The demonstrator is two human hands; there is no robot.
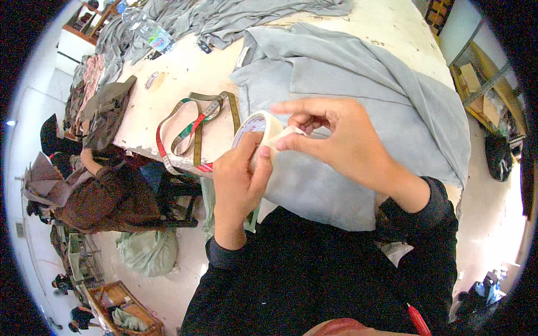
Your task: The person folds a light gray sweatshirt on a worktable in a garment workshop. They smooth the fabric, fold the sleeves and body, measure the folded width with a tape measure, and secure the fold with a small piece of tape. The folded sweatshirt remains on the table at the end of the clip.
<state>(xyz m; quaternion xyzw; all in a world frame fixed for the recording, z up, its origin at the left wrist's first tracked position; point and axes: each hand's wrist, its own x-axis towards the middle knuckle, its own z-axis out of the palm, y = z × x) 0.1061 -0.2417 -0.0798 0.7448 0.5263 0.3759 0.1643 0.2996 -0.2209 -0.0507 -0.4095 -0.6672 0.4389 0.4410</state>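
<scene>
My left hand (238, 176) is closed around a roll of cream masking tape (273, 123), its thumb and fingers gripping the ring. My right hand (353, 143) pinches the loose end of the tape between thumb and fingers, close beside the roll; the index finger points out to the left. Beneath both hands, a light grey-blue garment (347, 73) lies spread over the table, its near edge hanging toward me. A multicoloured measuring tape (196, 131) lies in loops left of the roll.
The pale worktable (140, 120) has another tape roll (154, 81), a plastic bottle (154, 36) and heaped grey cloth (241, 19) on it. At the left sits a person in brown (106, 199) handling dark cloth. A stuffed green bag (148, 252) rests on the floor.
</scene>
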